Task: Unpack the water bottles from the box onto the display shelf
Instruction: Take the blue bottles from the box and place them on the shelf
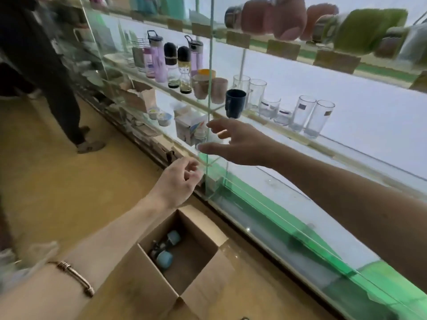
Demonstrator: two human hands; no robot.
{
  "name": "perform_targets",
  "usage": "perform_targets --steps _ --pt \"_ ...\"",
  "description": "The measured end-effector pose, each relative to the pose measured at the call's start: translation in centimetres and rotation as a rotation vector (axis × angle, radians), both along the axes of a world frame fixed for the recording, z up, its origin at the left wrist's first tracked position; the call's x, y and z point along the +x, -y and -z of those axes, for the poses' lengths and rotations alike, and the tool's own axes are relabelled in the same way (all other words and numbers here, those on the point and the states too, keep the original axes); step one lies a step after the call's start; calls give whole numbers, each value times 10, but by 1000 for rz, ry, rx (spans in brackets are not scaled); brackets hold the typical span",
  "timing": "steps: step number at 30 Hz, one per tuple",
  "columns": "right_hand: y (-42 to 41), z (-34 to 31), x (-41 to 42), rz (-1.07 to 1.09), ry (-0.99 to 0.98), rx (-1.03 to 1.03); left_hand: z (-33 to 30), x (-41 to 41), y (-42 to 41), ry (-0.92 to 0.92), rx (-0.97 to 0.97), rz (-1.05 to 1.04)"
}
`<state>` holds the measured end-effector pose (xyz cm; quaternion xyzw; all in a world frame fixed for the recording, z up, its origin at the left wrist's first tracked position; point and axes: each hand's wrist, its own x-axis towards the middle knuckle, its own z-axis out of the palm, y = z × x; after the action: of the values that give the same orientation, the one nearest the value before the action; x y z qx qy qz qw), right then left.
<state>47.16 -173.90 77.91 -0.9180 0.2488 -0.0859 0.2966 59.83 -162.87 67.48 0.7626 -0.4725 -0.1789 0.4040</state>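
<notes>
An open cardboard box (203, 229) stands on the floor below me, with two blue-capped bottles (164, 258) lying inside. My right hand (238, 142) reaches over the lower glass shelf (300, 144), fingers spread, thumb and forefinger on either side of a small clear bottle (200, 136) without closing on it. The bottle stands beside a white carton (186, 128). My left hand (178, 181) hovers by the shelf's front glass edge, fingers loosely curled, holding nothing. Purple and black-capped water bottles (159, 63) stand on the shelf above.
Drinking glasses (307, 116), a dark mug (235, 102) and brown cups (208, 87) line the middle shelf. An upright glass panel (209, 65) divides the case. Another person's legs (62, 100) stand at the left on the tan floor.
</notes>
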Motion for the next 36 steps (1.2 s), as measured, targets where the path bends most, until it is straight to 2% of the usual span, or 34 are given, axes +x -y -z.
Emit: perform_targets --steps 5,15,19,28,36 --pt "-2 46 69 -140 -180 41 55 52 -20 -7 177 -119" --pt "48 139 205 -312 -323 278 149 153 -3 -179 486 -318" --pt "66 198 234 -286 -385 370 190 186 8 -210 560 -363" --pt "74 349 251 -140 -507 521 318 221 29 -453 719 -348" --pt "55 517 260 24 -605 597 466 263 43 -451 867 -300"
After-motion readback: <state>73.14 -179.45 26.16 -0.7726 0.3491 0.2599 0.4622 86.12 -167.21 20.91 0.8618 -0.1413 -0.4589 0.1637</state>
